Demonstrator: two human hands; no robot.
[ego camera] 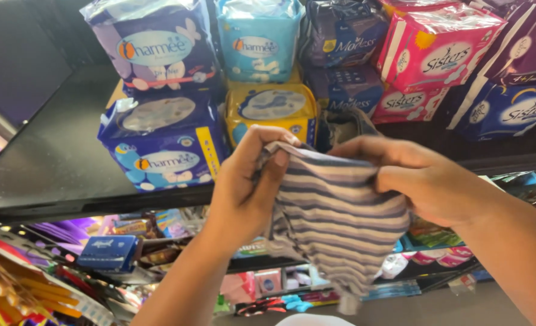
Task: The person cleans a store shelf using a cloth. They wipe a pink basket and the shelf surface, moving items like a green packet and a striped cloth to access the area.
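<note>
Striped cloth [334,223], grey-blue and cream, hangs in front of a dark shop shelf [57,157], held up at its top edge between both hands. Left hand [250,187] pinches the upper left corner, its fingers [268,142] closed narrow around a fold of fabric; right hand [424,181] grips the upper right edge, fingers curled shut over it. The work in hand looks like spreading or refolding the cloth; a next move would call for keeping both corners taut and level so the fabric does not bunch. Behind it on the shelf stand soft packets: a blue packet [159,145], a yellow packet [274,111] and pink packets [437,48]. More goods crowd the lower shelves [129,241].
</note>
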